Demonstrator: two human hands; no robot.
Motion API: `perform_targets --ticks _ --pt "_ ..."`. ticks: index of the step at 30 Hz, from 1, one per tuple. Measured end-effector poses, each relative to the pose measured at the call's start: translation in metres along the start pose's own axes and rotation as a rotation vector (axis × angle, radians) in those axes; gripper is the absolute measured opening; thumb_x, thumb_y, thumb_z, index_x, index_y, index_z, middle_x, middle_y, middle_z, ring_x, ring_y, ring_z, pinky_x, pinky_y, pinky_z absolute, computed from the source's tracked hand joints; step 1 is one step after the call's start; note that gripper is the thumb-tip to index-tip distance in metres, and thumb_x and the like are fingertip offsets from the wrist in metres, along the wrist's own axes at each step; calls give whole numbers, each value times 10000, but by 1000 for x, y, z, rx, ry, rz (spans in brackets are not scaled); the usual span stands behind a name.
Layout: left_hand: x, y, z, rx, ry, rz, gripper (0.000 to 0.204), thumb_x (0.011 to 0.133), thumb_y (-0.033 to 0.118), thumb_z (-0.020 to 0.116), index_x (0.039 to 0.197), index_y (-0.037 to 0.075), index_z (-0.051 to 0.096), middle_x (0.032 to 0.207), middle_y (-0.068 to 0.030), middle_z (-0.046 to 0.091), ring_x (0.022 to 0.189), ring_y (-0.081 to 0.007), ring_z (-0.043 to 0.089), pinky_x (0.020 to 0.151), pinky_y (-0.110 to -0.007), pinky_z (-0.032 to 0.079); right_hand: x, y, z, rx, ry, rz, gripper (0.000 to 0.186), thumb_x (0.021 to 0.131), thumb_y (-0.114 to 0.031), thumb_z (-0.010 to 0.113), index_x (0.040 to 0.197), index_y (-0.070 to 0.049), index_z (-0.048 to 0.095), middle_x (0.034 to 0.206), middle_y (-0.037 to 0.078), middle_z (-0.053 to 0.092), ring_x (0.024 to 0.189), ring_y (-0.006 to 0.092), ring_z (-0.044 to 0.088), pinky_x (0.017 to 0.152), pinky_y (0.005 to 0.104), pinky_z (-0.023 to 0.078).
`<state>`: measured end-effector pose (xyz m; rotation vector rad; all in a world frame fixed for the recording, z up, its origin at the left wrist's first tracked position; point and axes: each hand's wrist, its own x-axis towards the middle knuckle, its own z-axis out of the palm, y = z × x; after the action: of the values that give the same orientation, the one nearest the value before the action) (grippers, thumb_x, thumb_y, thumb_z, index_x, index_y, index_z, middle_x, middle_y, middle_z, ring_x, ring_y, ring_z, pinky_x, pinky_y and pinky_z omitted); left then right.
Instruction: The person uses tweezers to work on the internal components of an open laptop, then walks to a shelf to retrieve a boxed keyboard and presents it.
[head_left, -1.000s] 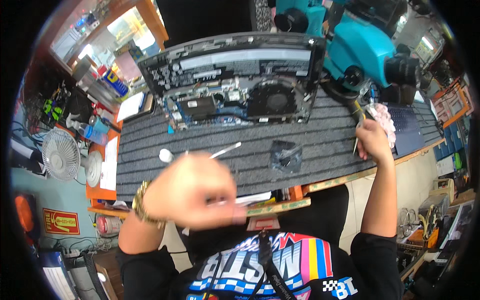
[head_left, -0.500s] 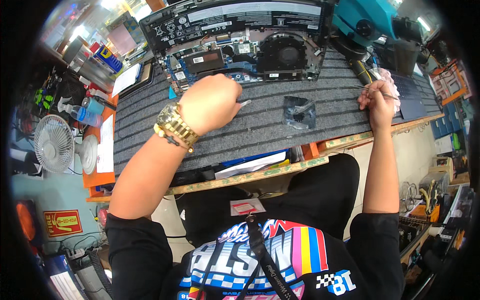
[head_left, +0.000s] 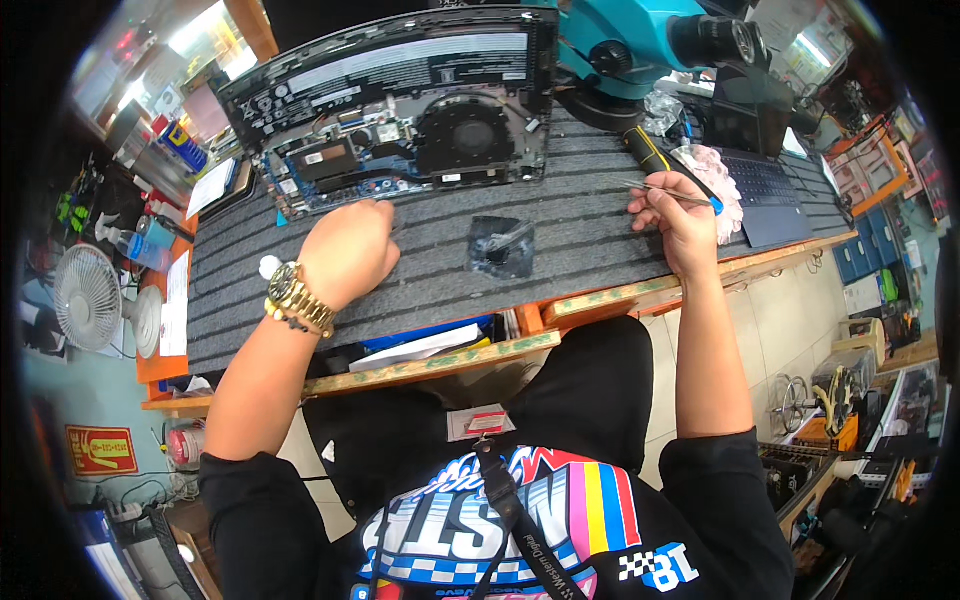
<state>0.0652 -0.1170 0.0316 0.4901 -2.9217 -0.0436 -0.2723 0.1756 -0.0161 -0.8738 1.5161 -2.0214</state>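
My left hand [head_left: 347, 252], with a gold watch [head_left: 298, 293] on its wrist, hovers over the grey striped mat [head_left: 410, 265], just in front of an opened laptop [head_left: 400, 150]. Its fingers are curled in and turned away, so whatever they hold is hidden. Metal tweezers [head_left: 640, 186] rest in my right hand [head_left: 678, 222], their tips pointing left. Between my hands a small dark plastic bag [head_left: 502, 247] lies flat on the mat. The laptop's fan [head_left: 463, 138] and circuit board show.
A teal microscope [head_left: 625, 45] stands at the back right. Beside my right hand lie a pinkish cloth [head_left: 728, 190], a black-and-yellow handle [head_left: 646, 150] and a dark keyboard [head_left: 758, 185]. A white fan [head_left: 88, 297] and a spray bottle [head_left: 130, 243] are at the left.
The view has swung, shifting the scene leftward. My left hand has drawn back slightly from the laptop, and the small pale strip at its fingertips no longer shows. My right hand keeps the tweezers.
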Motion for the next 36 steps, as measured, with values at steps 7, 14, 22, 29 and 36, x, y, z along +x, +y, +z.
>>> perform_targets --ticks 7,14,22,29,36 --pt "20 32 -43 -580 81 -7 97 985 56 655 1005 8 573 760 -122 643 689 -293 656 665 -407 515 -3 -3 -5 86 -34 1 163 1036 -42 681 1172 47 669 1078 216 769 864 264 766 702 344 639" --pt "21 23 -33 -358 105 114 117 971 19 695 1076 11 643 815 -146 676 738 -342 681 702 -418 539 -10 -1 -5 63 -60 -78 140 1047 -34 657 1167 39 657 1086 205 773 870 247 766 740 350 647" --pt "-6 101 -40 -1172 -236 -114 347 1155 285 580 1254 -9 736 927 -46 761 749 -119 682 657 -278 556 -81 -14 90 -535 88 -659 232 908 78 713 1135 44 752 1139 204 780 1002 336 754 911 412 602" --pt "-3 177 17 -2054 -185 -343 413 1228 364 382 1239 25 617 968 -95 715 790 -161 729 693 -307 632 -99 -48 117 -774 -276 -700 645 831 -239 903 1363 53 683 1398 237 682 1248 444 666 1081 526 543" --pt "-2 168 5 -1979 -471 -218 416 1223 375 391 1110 45 617 743 26 486 566 -86 497 524 -231 396 -34 -78 -4 -1059 -11 -557 641 942 -346 828 1452 1 653 1393 243 683 1267 424 655 1087 504 525"
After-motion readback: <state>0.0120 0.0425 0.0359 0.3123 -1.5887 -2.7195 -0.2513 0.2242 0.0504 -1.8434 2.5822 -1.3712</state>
